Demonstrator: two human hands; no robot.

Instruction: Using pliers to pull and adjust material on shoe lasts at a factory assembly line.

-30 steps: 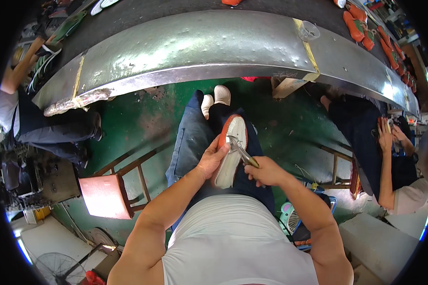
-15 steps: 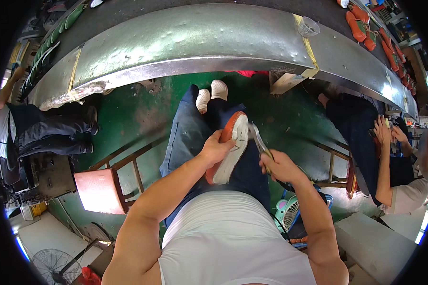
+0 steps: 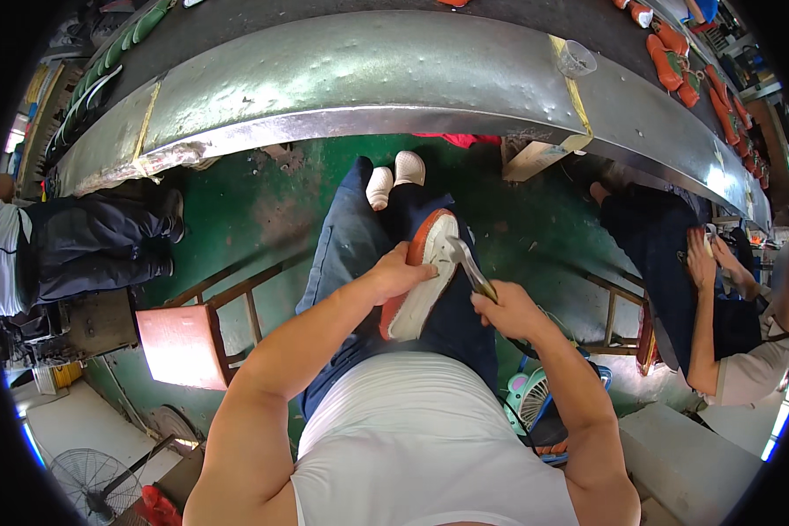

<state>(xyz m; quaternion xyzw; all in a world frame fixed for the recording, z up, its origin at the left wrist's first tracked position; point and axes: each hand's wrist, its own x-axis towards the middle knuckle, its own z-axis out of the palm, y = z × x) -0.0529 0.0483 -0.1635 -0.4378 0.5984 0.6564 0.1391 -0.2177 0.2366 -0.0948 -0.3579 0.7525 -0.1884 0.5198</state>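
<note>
An orange-red shoe (image 3: 429, 280) rests on my lap with its pale underside turned up and its toe pointing away from me. My left hand (image 3: 396, 273) grips its left side, thumb across the underside. In my right hand (image 3: 510, 310) are metal pincers (image 3: 468, 266), held by the handles. Their head is at the right edge of the shoe's front part and appears to touch it. Whether the jaws pinch any material is too small to tell.
Ahead runs a metal-edged bench (image 3: 342, 79), with a clear plastic cup (image 3: 576, 60) and orange shoes (image 3: 666, 63) on it. Stools flank me, one with a pink seat (image 3: 181, 345). A small fan (image 3: 528, 396) sits at my right. Two people sit left and right.
The pincers have moved left, from just beside the shoe onto its front edge. My right hand has shifted slightly with them, while my left hand keeps its hold.
</note>
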